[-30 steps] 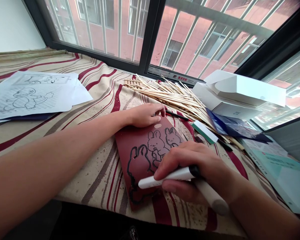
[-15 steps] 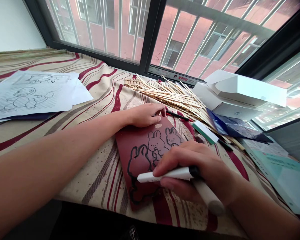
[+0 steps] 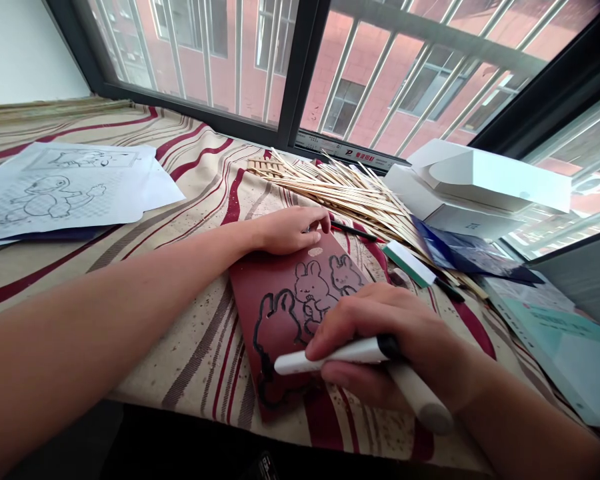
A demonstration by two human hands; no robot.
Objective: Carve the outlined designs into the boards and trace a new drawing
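A reddish-brown board (image 3: 247, 303) with bunny outlines in dark grooves lies tilted on the striped cloth. My left hand (image 3: 293, 230) rests across its far edge, fingers curled over the rim. In my right hand (image 3: 380, 333) is a white pen-shaped tool (image 3: 325, 357) with a black collar, gripped between thumb and fingers. Its tapered end points left, over the dark outline of the nearest bunny; whether it touches the board I cannot tell. A pale grey cylinder (image 3: 420, 397) sticks out below the same hand; I cannot see if it belongs to the tool.
Beyond the board lie thin wooden sticks (image 3: 340, 193), a black-and-red pen (image 3: 355, 231) and a green-and-white eraser (image 3: 407, 263). White boxes (image 3: 475, 187) and a blue plastic wrapper (image 3: 470, 253) stand at right, near a pale green book (image 3: 565, 340). Drawings on paper (image 3: 60, 193) lie left.
My right hand and the white tool's tapered end have moved slightly toward me along the bunny outline. My left hand stays on the board's far edge.
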